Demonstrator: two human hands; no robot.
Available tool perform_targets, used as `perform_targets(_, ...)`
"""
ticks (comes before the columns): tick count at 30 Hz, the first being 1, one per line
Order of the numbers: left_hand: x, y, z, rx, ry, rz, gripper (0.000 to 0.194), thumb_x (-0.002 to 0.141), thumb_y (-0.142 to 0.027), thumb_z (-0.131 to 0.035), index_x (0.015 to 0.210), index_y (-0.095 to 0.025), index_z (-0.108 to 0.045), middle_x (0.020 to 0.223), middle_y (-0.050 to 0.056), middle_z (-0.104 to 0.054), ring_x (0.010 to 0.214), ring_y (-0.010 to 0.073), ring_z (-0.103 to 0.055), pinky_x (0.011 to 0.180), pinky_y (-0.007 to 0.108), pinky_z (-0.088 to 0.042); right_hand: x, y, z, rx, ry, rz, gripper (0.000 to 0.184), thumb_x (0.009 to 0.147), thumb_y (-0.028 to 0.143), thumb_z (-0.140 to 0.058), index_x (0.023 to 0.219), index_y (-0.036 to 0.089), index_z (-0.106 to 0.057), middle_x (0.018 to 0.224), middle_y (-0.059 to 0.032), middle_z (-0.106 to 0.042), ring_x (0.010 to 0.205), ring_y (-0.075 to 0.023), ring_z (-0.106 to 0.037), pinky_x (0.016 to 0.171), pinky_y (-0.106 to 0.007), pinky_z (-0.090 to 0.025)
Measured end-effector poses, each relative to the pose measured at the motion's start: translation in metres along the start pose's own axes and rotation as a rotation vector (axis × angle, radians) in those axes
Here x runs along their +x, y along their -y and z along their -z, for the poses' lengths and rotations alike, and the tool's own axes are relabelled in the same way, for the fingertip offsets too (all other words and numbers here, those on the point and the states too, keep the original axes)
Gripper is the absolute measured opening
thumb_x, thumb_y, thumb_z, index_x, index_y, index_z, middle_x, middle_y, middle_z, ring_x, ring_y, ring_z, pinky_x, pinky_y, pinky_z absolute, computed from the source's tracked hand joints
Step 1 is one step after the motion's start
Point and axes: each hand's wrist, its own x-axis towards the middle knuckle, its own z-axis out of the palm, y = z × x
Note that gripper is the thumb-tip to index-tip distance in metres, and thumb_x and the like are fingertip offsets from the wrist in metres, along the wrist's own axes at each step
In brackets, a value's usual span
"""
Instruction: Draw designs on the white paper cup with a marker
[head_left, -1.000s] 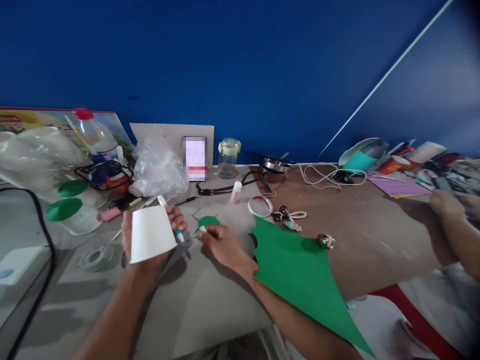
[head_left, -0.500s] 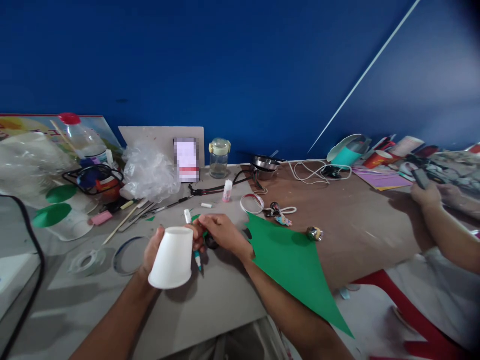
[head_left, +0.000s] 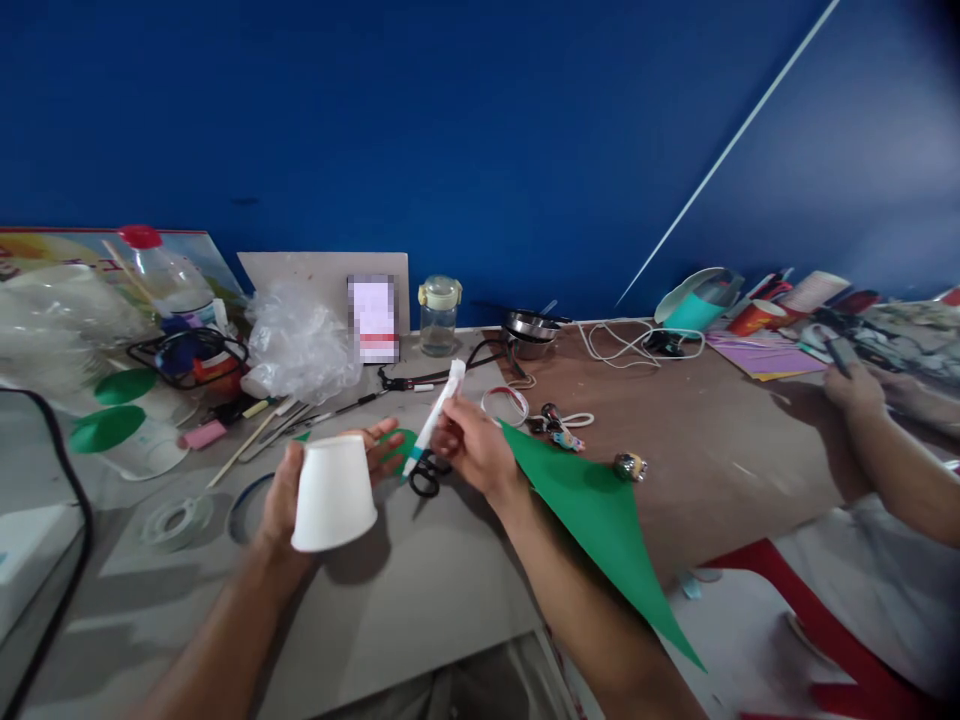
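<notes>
My left hand holds a white paper cup upside down, its fingers showing past the cup. My right hand grips a white glue tube with a teal end, tilted up across the palm. Just below that hand, black-handled scissors lie on the grey board. A small green paper cut-out lies partly hidden behind my left fingers. A large green paper sheet with a cut edge stretches from beside my right hand toward the lower right.
A co-worker's hand holds a phone at the right. Along the back stand a red-capped plastic bottle, a plastic bag, a glass jar and steel bowls. A tape roll lies near my left arm.
My right hand has moved right and tipped the glue tube upward, uncovering the scissors. The paper cup has shifted slightly up and left.
</notes>
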Motion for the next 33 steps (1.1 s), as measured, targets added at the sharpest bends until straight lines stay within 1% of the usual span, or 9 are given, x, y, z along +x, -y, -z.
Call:
perform_targets(3,0.009,-0.005,0.002,-0.106,-0.298,-0.039,0.062,0.086,-0.071,-0.056,0.101,-0.014,-0.073,0.108,0.018,-0.077,0.103,0.0343,-0.072,0.092,0.05,-0.059,0.0,0.012,0.003,0.195,0.025,-0.068,0.021,0.077,0.026,-0.071,0.072,0.019,-0.052,0.057,0.0091,-0.046,0.042,-0.0032,-0.026,0.043,-0.018,-0.029)
perform_targets(7,0.017,-0.001,0.001,-0.122,-0.434,0.046,0.063,0.099,-0.065,-0.036,0.112,-0.013,-0.067,0.092,0.017,-0.078,0.078,0.0264,-0.076,0.079,0.046,-0.064,-0.005,0.016,0.002,0.386,0.116,-0.062,0.013,0.076,0.017,-0.064,0.075,0.019,-0.051,0.062,0.0063,-0.052,0.047,-0.005,-0.037,0.048,-0.019,-0.037)
perform_targets(12,0.019,0.012,-0.004,-0.071,-0.416,0.094,0.06,0.1,-0.062,-0.038,0.112,-0.01,-0.067,0.086,0.017,-0.078,0.074,0.0281,-0.077,0.074,0.046,-0.065,-0.007,0.006,-0.002,0.334,0.119,-0.032,0.011,0.078,0.023,-0.063,0.078,0.022,-0.052,0.063,0.0045,-0.057,0.057,-0.0117,-0.054,0.058,-0.027,-0.047)
perform_targets(18,0.02,0.017,-0.004,-0.037,-0.412,0.113,0.055,0.1,-0.058,-0.043,0.114,-0.009,-0.066,0.087,0.017,-0.078,0.075,0.0272,-0.077,0.079,0.045,-0.065,-0.01,-0.006,-0.008,0.198,0.142,0.066,0.026,0.074,0.041,-0.072,0.088,0.027,-0.056,0.073,0.004,-0.062,0.079,-0.0177,-0.064,0.092,-0.044,-0.053)
perform_targets(21,0.02,0.016,-0.004,-0.023,-0.425,0.109,0.056,0.102,-0.056,-0.039,0.116,-0.009,-0.066,0.088,0.017,-0.078,0.076,0.0265,-0.077,0.077,0.042,-0.065,-0.013,-0.006,-0.01,0.18,0.088,0.114,0.034,0.064,0.03,-0.08,0.083,0.028,-0.052,0.063,0.0082,-0.05,0.063,-0.0134,-0.05,0.086,-0.041,-0.054)
perform_targets(24,0.021,0.016,-0.003,-0.012,-0.415,0.106,0.055,0.103,-0.054,-0.037,0.115,-0.009,-0.066,0.09,0.017,-0.079,0.077,0.0263,-0.077,0.074,0.04,-0.064,-0.014,-0.009,-0.011,0.182,0.084,0.101,0.035,0.066,0.029,-0.081,0.078,0.026,-0.048,0.053,0.0111,-0.035,0.052,-0.0104,-0.036,0.074,-0.035,-0.053)
perform_targets(26,0.021,0.017,-0.003,-0.01,-0.397,0.108,0.055,0.103,-0.054,-0.037,0.115,-0.01,-0.067,0.092,0.017,-0.079,0.078,0.026,-0.077,0.075,0.039,-0.064,-0.014,-0.012,-0.012,0.168,0.125,0.112,0.032,0.071,0.036,-0.079,0.078,0.025,-0.05,0.052,0.0103,-0.037,0.054,-0.0111,-0.042,0.075,-0.034,-0.052)
perform_targets(30,0.021,0.018,-0.003,-0.006,-0.407,0.123,0.053,0.102,-0.053,-0.04,0.109,-0.01,-0.069,0.087,0.015,-0.078,0.074,0.0244,-0.076,0.074,0.036,-0.063,-0.015,-0.021,-0.014,0.043,0.164,0.213,0.037,0.076,0.053,-0.075,0.094,0.024,-0.063,0.073,0.0017,-0.063,0.074,-0.0168,-0.06,0.08,-0.036,-0.051)
perform_targets(33,0.022,0.019,-0.004,0.002,-0.386,0.1,0.051,0.101,-0.054,-0.045,0.102,-0.01,-0.07,0.084,0.013,-0.078,0.07,0.0222,-0.074,0.07,0.032,-0.062,-0.017,-0.027,-0.015,-0.101,0.131,0.273,0.038,0.077,0.059,-0.074,0.081,0.023,-0.063,0.058,0.0041,-0.052,0.066,-0.0161,-0.057,0.074,-0.035,-0.049)
